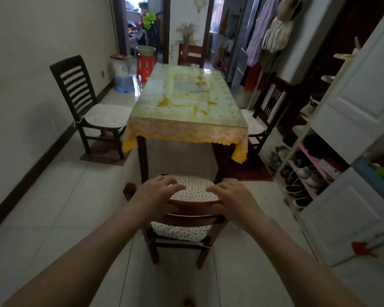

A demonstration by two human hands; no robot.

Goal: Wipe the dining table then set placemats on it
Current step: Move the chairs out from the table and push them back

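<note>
Glass top: a clear sheet lies over the patterned cloth on the counter (186,96), far from me in the middle of the room. It looks like the surface I am meant to wipe, with the yellow lace edge (184,135) hanging below it on the near side.
Near chair: the wooden chair (186,209) with a spotted cushion stands between me and the counter, its back rail toward me. I judge it blocks my way to the near edge and needs shifting.
Left hand: my left hand (157,193) rests on the left end of the chair's top rail, fingers spread and reaching over it, thumb under the front. I read it as a loose hold, not a tight grip.
Right hand: my right hand (228,196) sits on the right end of the same rail, fingers straight and relaxed. It mirrors the left, so the chair would move squarely.
Other chairs: a dark chair (84,100) stands left of the counter, one right (264,116), one at the far end (191,55), all pulled slightly clear.
Cloth and placemats: I see neither anywhere here. No wiping is done, by my judgement.
Shoe shelf: open shelves of shoes (306,173) line the right wall, narrowing that side.
</note>
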